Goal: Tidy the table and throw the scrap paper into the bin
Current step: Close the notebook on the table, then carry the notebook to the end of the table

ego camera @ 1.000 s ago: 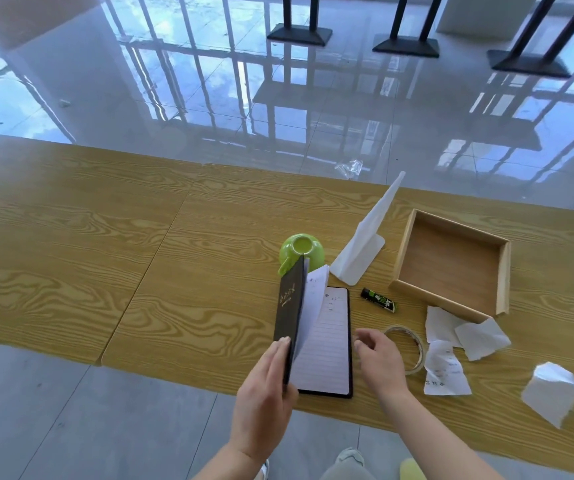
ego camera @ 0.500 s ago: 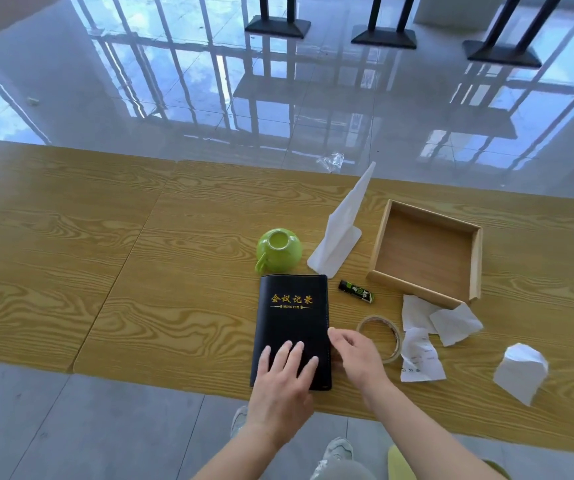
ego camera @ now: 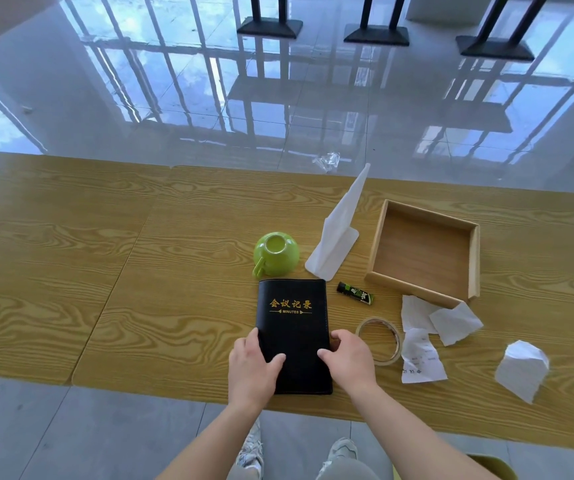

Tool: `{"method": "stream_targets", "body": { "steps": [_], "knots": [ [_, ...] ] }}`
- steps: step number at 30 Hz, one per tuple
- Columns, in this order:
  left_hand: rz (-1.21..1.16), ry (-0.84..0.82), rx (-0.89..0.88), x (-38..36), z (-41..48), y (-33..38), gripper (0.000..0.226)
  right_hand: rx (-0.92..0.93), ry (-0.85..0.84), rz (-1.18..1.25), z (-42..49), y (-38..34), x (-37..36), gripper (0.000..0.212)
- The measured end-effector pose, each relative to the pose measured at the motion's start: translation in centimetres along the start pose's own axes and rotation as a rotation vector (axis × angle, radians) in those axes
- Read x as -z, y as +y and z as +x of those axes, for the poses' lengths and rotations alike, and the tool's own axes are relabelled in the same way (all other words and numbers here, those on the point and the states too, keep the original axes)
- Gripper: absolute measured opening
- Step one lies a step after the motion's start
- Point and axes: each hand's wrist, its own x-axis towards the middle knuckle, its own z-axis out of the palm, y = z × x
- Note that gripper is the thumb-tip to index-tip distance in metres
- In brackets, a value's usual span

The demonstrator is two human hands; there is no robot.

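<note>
A closed black notebook (ego camera: 292, 317) with gold lettering lies flat near the table's front edge. My left hand (ego camera: 251, 368) grips its left edge, thumb on the cover. My right hand (ego camera: 347, 358) grips its right edge the same way. Scrap paper lies to the right: torn white pieces (ego camera: 441, 317), a printed slip (ego camera: 420, 358) and a crumpled sheet (ego camera: 522, 370). A folded white sheet (ego camera: 339, 233) stands up behind the notebook.
The wooden table (ego camera: 105, 271) also bears an upturned green cup (ego camera: 276, 252), an open wooden tray (ego camera: 424, 249), a small green-black tube (ego camera: 355, 292) and a tape ring (ego camera: 379, 341). A clear wrapper (ego camera: 327, 161) lies on the glossy floor beyond.
The notebook was shut flat by my left hand. Both hands have since moved to its side edges and taken hold of it.
</note>
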Motion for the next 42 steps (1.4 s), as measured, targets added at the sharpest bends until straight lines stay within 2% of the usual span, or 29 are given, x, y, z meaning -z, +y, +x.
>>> {"method": "stream_targets", "body": {
  "steps": [5, 13, 19, 30, 37, 42],
  "knots": [
    [-0.042, -0.024, 0.041, 0.0, 0.6, 0.1, 0.078, -0.071, -0.001, 0.109, 0.1, 0.2, -0.1, 0.036],
    [-0.123, -0.087, 0.036, 0.8, 1.0, 0.0, 0.086, -0.138, -0.087, 0.352, 0.4, 0.7, 0.7, 0.010],
    [-0.127, -0.071, -0.039, 1.1, 0.3, -0.1, 0.072, -0.097, -0.083, 0.404, -0.8, 0.6, 1.4, 0.022],
    [-0.165, -0.110, -0.177, 2.1, -0.7, 0.8, 0.048, -0.090, -0.045, 0.455, -2.6, 1.6, 2.1, 0.016],
    [-0.228, -0.233, -0.277, 1.2, -1.8, 1.6, 0.062, -0.156, 0.071, 0.515, -4.5, 3.5, 4.0, 0.019],
    [-0.204, -0.334, -0.411, 1.1, -1.6, 2.9, 0.055, -0.165, 0.211, 0.549, -6.7, 4.1, 4.7, 0.024]
  ]
}}
